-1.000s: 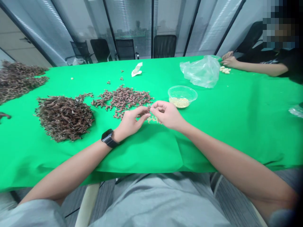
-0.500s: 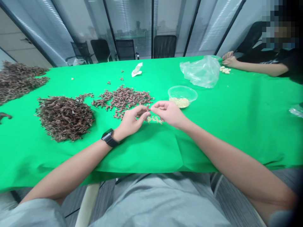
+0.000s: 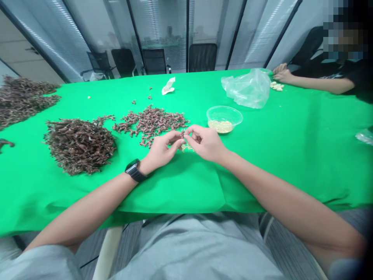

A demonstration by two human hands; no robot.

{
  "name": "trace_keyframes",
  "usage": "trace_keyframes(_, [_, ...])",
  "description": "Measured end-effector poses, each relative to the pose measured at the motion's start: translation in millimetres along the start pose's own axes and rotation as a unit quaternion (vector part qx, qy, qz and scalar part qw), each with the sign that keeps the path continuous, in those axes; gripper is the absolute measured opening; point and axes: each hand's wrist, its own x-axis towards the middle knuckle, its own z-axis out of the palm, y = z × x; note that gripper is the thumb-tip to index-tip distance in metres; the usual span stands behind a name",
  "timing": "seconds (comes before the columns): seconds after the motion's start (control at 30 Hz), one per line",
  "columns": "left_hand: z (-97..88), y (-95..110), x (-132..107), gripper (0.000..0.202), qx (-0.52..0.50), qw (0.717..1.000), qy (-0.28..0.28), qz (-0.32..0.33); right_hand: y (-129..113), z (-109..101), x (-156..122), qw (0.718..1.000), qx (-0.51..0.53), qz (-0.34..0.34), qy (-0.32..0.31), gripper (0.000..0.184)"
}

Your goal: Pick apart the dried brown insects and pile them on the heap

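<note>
My left hand, with a black watch on its wrist, pinches a small brown knobbly piece between thumb and forefinger. Against the right side of that piece, my right hand closes its thumb and forefinger; whether a tiny part sits between them is hidden. Below the fingertips, small pale-gold bits lie on the green cloth, partly covered by the right hand. Just beyond the hands spreads a loose heap of similar brown pieces. A clear plastic bowl with pale-gold bits stands behind my right hand.
To the left is a dense pile of longer brown pieces, with another pile at the far left. A crumpled clear bag and a white scrap lie farther back. At right, a co-worker's hands rest near pale pieces.
My right hand has shifted slightly, its fingers more curled, and now covers more of the pale-gold bits. My left hand stays in place with the brown piece.
</note>
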Motion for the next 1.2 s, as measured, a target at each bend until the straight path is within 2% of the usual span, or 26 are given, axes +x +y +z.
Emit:
trace_keyframes(0.07, [-0.5,-2,-1,0.032,0.060,0.998,0.014,0.019,-3,2,1,0.998,0.051,0.047,0.006,0.014])
trace_keyframes(0.13, [-1.1,-5,-1,0.034,0.108,0.993,0.028,0.047,-7,3,2,0.984,0.132,0.122,-0.002,0.020])
trace_keyframes(0.23, [-1.6,-7,-1,0.035,0.134,0.987,0.038,0.081,-10,1,7,0.929,0.274,0.243,-0.048,0.034])
trace_keyframes(0.3, [-1.3,-5,-1,0.035,0.128,0.988,0.040,0.074,-11,-1,8,0.901,0.324,0.281,-0.069,0.039])
trace_keyframes(0.33, [-1.0,-4,-1,0.035,0.119,0.990,0.040,0.062,-10,-2,9,0.901,0.323,0.280,-0.069,0.039])
trace_keyframes(0.4, [-0.1,-1,0,0.035,0.096,0.994,0.040,0.036,-9,-3,8,0.933,0.268,0.238,-0.041,0.035])
trace_keyframes(0.47, [0.8,3,0,0.034,0.072,0.997,0.038,0.016,-7,-4,7,0.973,0.170,0.158,0.002,0.027])
trace_keyframes(0.53, [1.3,5,1,0.034,0.056,0.998,0.040,0.004,-5,-4,5,0.994,0.075,0.071,0.032,0.018])
trace_keyframes(0.67, [1.0,6,1,0.034,0.042,0.998,0.037,-0.001,3,-6,2,0.998,-0.038,-0.039,0.014,0.013])
trace_keyframes(0.73, [0.8,6,1,0.035,0.030,0.999,0.027,0.000,5,-6,2,0.996,-0.065,-0.058,0.001,0.013])
trace_keyframes(0.83, [0.7,4,1,0.036,0.021,1.000,0.017,0.008,5,-5,2,0.997,-0.064,-0.051,-0.007,0.014])
trace_keyframes(0.9, [0.7,2,0,0.036,0.038,0.999,0.020,0.021,2,-2,2,0.999,-0.026,-0.018,-0.002,0.014])
trace_keyframes(1.0, [0.9,-3,-1,0.035,0.095,0.993,0.042,0.060,-4,1,3,0.993,0.090,0.080,-0.003,0.016])
trace_keyframes(1.07, [0.9,-6,-1,0.036,0.144,0.983,0.057,0.101,-7,1,5,0.969,0.187,0.161,-0.025,0.021])
trace_keyframes(1.2, [-0.2,-9,0,0.032,0.215,0.956,0.063,0.189,-12,-7,9,0.892,0.347,0.279,-0.082,0.029])
